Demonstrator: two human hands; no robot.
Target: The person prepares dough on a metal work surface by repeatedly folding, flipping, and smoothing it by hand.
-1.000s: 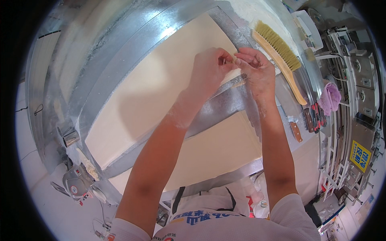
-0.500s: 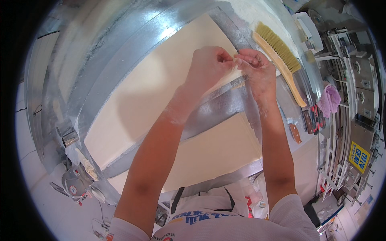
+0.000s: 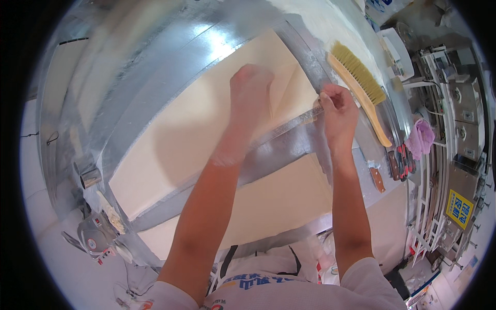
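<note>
A long, pale dough sheet (image 3: pixel 170 150) lies slantwise across the floury metal table, apparently in layers. Its right part carries a folded-back flap (image 3: pixel 283 93), whose tip runs to my left hand (image 3: pixel 251 85). That hand is blurred, its fingers curled closed on the flap just above the sheet. At the sheet's near right corner, my right hand (image 3: pixel 340 106) pinches with thumb and forefinger; its fingertips touch the corner. A second dough sheet (image 3: pixel 274 199) lies nearer to me, partly behind my left forearm.
Right of my right hand lies a wooden-handled brush (image 3: pixel 361 77). Several knives, one with a brown handle (image 3: pixel 377 179), lie near the table's right edge beside a pink cloth (image 3: pixel 421 137). A metal cup (image 3: pixel 90 177) stands at the left edge. White flour (image 3: pixel 323 20) covers the far side.
My hands were together at the sheet's right corner. The left has moved away to the left, folding back a flap; the right has dropped slightly and stays at the corner.
</note>
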